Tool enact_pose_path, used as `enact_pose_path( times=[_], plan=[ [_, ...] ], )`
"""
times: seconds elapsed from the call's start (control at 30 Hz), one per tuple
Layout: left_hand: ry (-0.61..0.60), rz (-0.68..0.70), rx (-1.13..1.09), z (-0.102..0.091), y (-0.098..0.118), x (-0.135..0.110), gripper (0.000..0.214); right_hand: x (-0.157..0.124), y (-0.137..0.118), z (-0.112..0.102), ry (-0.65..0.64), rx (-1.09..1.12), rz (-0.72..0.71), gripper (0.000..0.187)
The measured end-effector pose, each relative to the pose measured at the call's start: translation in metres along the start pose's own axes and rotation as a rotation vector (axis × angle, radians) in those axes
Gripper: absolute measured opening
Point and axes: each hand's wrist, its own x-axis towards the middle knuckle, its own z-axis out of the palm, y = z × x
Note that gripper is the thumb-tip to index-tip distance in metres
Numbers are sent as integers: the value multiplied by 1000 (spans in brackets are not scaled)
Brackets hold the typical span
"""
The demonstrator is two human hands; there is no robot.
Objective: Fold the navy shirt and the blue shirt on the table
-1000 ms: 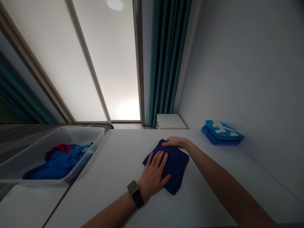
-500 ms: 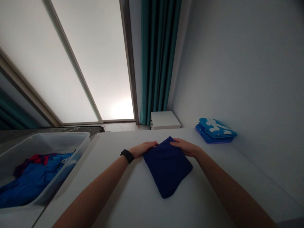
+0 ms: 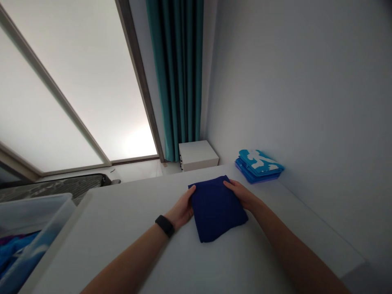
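Observation:
A navy blue folded cloth [image 3: 217, 209], roughly square, is between my two hands over the white table [image 3: 128, 212]. My left hand [image 3: 183, 207] grips its left edge near the upper corner, thumb on top and the other fingers mostly hidden. At the upper right corner, my right hand [image 3: 241, 193] pinches the cloth, thumb on top and fingers underneath. The lower edge hangs toward me, slightly uneven. Whether the cloth touches the table I cannot tell. A black band [image 3: 164, 226] circles my left wrist.
A stack of folded blue cloths [image 3: 259, 166], the top one with a white pattern, lies by the wall at the right. On the left stands a clear plastic bin [image 3: 58, 208] holding blue and purple fabric [image 3: 15, 249]. Behind the table are a white cabinet [image 3: 199, 155] and a teal curtain [image 3: 179, 81].
The navy cloth has turned so its top edge runs nearly level. My left hand has shifted onto its left edge. The view has swung right, leaving less of the bin visible.

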Motion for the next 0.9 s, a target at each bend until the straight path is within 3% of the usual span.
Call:
enact_pose_path(
  times=[0.17,0.37,0.57,0.73,0.9],
  plan=[
    [70,-16,103,22,-16,9,33,-2,-4,-15,39,-3,17,32],
    [65,-55,134,40,-16,13,34,-17,-10,-28,72,87,76,28],
    [20,-104,168,65,-8,16,33,-49,-7,-45,78,229,80,34],
    [-58,-138,178,97,-5,22,32,-78,-1,-59,185,371,57,42],
    [-92,-128,195,123,4,36,32,-102,6,-79,158,359,77,45]
  ],
)
